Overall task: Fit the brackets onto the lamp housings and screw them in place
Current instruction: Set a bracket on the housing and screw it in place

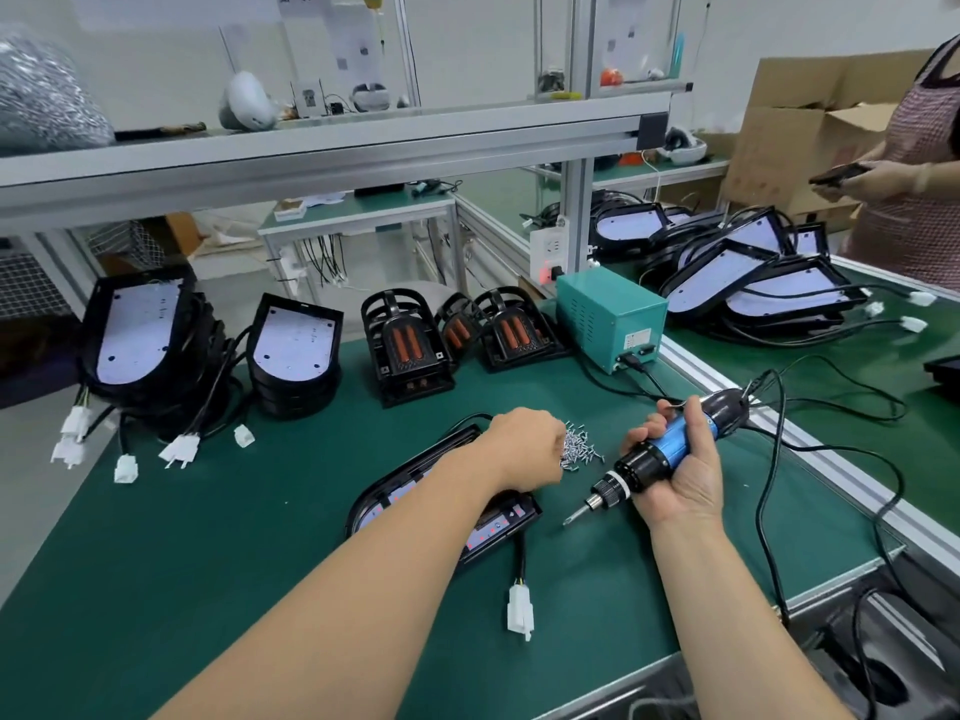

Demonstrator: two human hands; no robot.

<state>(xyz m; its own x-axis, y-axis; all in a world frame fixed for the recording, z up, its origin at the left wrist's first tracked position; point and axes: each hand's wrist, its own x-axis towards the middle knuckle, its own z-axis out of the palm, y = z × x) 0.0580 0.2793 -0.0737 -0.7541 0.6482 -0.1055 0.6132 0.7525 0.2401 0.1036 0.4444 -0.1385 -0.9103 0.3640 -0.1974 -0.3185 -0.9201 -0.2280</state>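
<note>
Head view: left hand [524, 446] at the screws [579, 449] — whether it pinches one, I cannot tell; right hand [675, 475] grips the screwdriver [660, 452]. One lamp housing [498, 527] lies under the left forearm, brackets [408, 345] stand behind — most work seems left.

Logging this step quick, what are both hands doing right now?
Left hand: at the screw pile, grip hidden, cannot tell.
Right hand: gripping the electric screwdriver.

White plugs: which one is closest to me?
The white plastic plug on the black wire from the flat black lamp housing; the other plugs lie far off, by the stacked housings.
</note>
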